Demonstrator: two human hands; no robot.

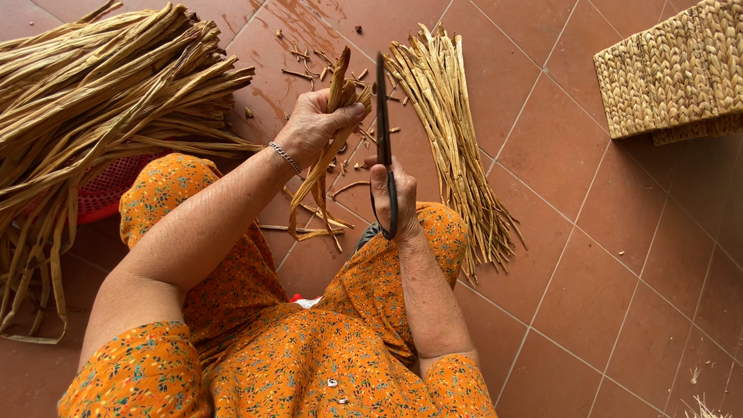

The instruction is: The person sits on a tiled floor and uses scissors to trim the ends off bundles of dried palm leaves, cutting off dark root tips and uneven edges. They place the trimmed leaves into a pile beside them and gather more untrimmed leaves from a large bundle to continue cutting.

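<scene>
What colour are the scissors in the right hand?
The scissors are black, held by the right hand. The head view shows this.

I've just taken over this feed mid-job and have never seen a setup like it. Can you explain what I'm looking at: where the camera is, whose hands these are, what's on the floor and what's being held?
There is no machine here. The single picture comes from a camera worn on a person's head, looking down past their orange flowered clothing to their own two bare hands.

The left hand, with a bracelet at the wrist, grips a small bunch of dried plant strips that hang down from the fist. The right hand holds dark shears, blades pointing away from the person.

On the red tiled floor lie a large pile of long dried stalks on the left, a neater row of cut strips ahead, small trimmings between them, a red plastic basket partly under the pile, and a woven basket at top right.
</scene>
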